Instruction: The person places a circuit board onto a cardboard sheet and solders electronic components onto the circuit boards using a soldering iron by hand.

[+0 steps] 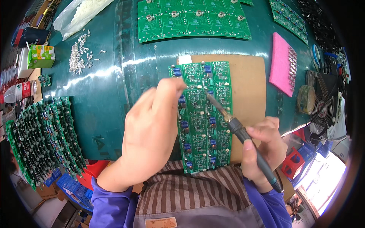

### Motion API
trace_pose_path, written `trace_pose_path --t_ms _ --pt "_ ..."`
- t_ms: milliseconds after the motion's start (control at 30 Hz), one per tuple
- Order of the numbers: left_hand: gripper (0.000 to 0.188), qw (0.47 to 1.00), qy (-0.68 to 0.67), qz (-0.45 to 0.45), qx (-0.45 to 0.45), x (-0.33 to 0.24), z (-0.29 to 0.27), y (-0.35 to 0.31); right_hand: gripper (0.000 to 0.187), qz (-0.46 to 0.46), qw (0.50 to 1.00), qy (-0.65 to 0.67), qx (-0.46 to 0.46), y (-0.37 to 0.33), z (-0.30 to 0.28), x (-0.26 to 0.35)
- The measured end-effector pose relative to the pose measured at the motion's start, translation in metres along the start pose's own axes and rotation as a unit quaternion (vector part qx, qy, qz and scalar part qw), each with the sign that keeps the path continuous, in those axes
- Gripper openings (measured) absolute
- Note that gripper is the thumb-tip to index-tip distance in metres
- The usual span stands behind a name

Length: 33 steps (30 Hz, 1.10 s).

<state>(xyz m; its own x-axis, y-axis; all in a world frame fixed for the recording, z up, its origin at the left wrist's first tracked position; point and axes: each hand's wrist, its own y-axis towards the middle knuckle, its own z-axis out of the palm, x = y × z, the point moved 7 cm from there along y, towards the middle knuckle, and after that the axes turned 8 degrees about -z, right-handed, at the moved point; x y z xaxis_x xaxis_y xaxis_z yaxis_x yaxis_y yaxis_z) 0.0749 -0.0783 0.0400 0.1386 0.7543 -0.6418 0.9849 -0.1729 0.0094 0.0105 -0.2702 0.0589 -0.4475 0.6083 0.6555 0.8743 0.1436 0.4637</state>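
A green circuit board panel (197, 131) lies before me, with blue cylindrical parts in columns and small white parts among them. My right hand (266, 146) is closed around the dark handle of a soldering iron (240, 131). Its narrow tip points up and left, over the upper middle of the panel; whether it touches cannot be told. My left hand (150, 121) is over the panel's left edge, its fingers pinched together near the upper left blue parts. Whatever may be between those fingertips is hidden. Under the panel is a brown board (249, 91).
Larger green panels (194, 28) with round metal parts lie at the back. A pink foam block (279, 62) holding small parts is at right, near a fan (322, 110). Upright boards (45, 138) stand at left. Loose clear parts (78, 53) lie near a plastic bag (81, 17).
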Motion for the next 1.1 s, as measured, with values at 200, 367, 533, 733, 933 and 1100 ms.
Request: trace_pose_path --t_ms 200,367,533,733,933,1100 --pt "0.018 0.995 0.039 0.065 -0.072 -0.005 0.012 -0.022 0.018 0.003 1.000 0.004 0.015 -0.009 0.003 0.007" --pt "0.015 0.996 0.020 0.022 -0.089 -0.002 0.024 -0.023 0.017 -0.003 1.000 0.001 0.015 -0.010 0.007 0.007" --pt "0.018 0.996 0.016 0.038 -0.075 -0.001 0.030 -0.021 0.017 -0.018 1.000 -0.001 0.012 -0.009 0.008 0.008" --pt "0.021 0.999 0.030 0.019 -0.041 -0.002 0.031 -0.022 0.016 -0.017 1.000 -0.006 0.016 -0.012 0.007 0.011" --pt "0.020 0.997 -0.017 0.045 -0.063 -0.004 0.030 -0.023 0.016 -0.015 1.000 -0.002 0.014 -0.012 0.008 0.010" --pt "0.025 0.993 -0.012 0.077 -0.085 -0.005 0.032 -0.023 0.016 -0.017 1.000 0.002 0.012 -0.012 0.010 0.009"
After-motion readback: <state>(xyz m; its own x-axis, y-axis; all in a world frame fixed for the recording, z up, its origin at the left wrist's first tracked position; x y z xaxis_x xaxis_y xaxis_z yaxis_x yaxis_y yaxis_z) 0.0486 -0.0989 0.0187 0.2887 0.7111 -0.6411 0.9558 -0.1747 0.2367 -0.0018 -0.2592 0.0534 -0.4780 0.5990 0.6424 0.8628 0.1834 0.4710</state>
